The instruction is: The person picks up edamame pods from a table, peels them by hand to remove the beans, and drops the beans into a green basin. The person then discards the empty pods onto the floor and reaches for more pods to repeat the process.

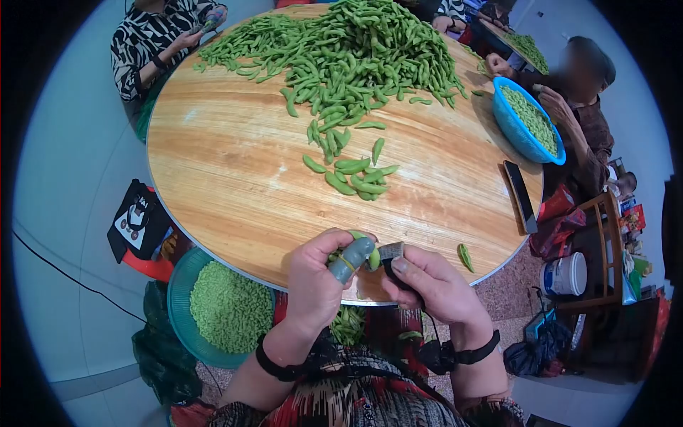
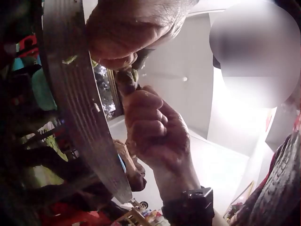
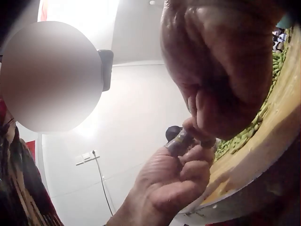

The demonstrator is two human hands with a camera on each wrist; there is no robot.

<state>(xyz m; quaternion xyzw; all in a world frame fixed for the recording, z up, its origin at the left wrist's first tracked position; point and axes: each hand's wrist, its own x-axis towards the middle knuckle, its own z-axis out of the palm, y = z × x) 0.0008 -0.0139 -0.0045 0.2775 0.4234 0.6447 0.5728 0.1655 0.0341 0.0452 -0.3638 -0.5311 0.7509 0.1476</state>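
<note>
Close over the near table edge in the head view, my left hand [image 1: 316, 281] holds a green soybean pod [image 1: 374, 259]. A grey sleeve [image 1: 351, 260] with a yellowish band covers its thumb. My right hand [image 1: 440, 286] grips a small dark-handled knife with a short, broad blade [image 1: 391, 250] right beside the pod. Both wrist views show the two hands meeting at the fingertips, where fingers mostly hide the pod and knife. A small group of pods [image 1: 341, 183] lies on the table in front of my hands.
A large pod heap [image 1: 384, 43] covers the far side of the round wooden table [image 1: 228, 156]. At right are a blue basin [image 1: 501, 119] of shelled beans, a phone [image 1: 520, 196] and a loose pod [image 1: 465, 257]. A teal basin [image 1: 182, 292] stands below left. Other people sit around.
</note>
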